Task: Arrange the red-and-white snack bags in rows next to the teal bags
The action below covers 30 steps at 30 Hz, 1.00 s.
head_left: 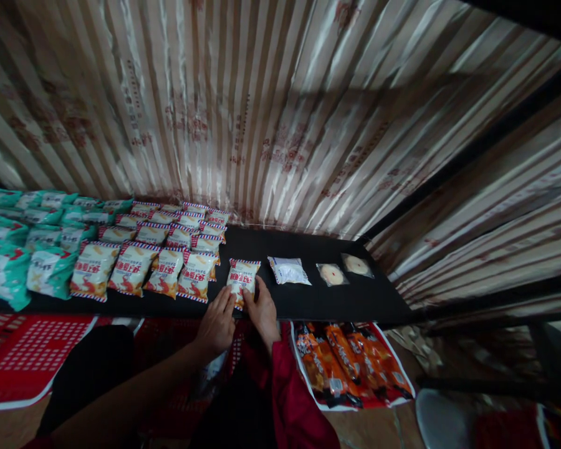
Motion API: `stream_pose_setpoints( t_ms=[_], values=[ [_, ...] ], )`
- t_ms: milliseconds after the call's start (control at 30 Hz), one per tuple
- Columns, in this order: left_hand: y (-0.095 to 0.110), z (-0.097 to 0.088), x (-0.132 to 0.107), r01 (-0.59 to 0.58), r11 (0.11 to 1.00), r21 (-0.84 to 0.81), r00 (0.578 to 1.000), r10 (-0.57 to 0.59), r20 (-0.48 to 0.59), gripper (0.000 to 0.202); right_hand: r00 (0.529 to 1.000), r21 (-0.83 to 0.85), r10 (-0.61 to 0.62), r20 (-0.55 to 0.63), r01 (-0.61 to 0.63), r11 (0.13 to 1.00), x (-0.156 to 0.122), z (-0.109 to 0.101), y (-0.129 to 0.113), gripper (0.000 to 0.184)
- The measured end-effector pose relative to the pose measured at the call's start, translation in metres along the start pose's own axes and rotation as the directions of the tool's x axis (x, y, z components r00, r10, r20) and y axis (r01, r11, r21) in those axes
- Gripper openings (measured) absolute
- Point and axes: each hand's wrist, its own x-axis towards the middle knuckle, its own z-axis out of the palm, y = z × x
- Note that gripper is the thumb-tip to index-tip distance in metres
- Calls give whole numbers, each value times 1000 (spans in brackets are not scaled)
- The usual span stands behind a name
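Note:
Between my two hands is a small white and red snack bag point(242, 275), its printed front facing up, near the front edge of the black shelf point(355, 296). My left hand point(219, 319) pinches its lower left side. On the opposite side, my right hand point(262, 307) grips it with the thumb across the front. Just left of it, several matching snack bags point(133, 267) stand in rows. To the right, a white sealed packet point(288, 270) lies flat, apart from my hand. Beyond that are two clear-wrapped round cakes point(331, 274).
Teal snack bags point(51, 272) fill the shelf's left end. Striped sheeting point(262, 125) hangs behind. Below the shelf are a red basket point(42, 349) and several orange packets point(350, 355) in another basket. A dark frame bar point(449, 165) slants at right.

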Motion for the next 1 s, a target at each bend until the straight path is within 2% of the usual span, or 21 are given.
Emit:
stream_pose_setpoints(
  t_ms=[133, 233, 433, 633, 833, 1000],
  values=[
    [6, -5, 2, 17, 997, 71, 1000, -18, 18, 54, 980, -238, 153, 128, -120, 964, -4, -16, -7, 44],
    [11, -8, 4, 36, 993, 111, 999, -40, 30, 55, 971, -304, 159, 180, -98, 948, -3, -21, -10, 37],
    [14, -7, 8, 55, 992, 117, 998, -58, 21, 58, 967, -392, 157, 200, -68, 917, 8, -21, -16, 33],
    [10, -4, 13, 67, 996, 66, 998, -67, -4, 59, 969, -399, 154, 193, -66, 914, 20, -22, -23, 28],
    [16, -16, 31, 125, 991, 46, 992, -125, -12, 60, 980, -374, 132, 152, -66, 925, 38, -16, -27, 29],
    [15, -23, 51, 155, 987, 49, 986, -158, 50, 61, 991, -327, 112, 71, -83, 941, 57, -9, -30, 27]
  ],
)
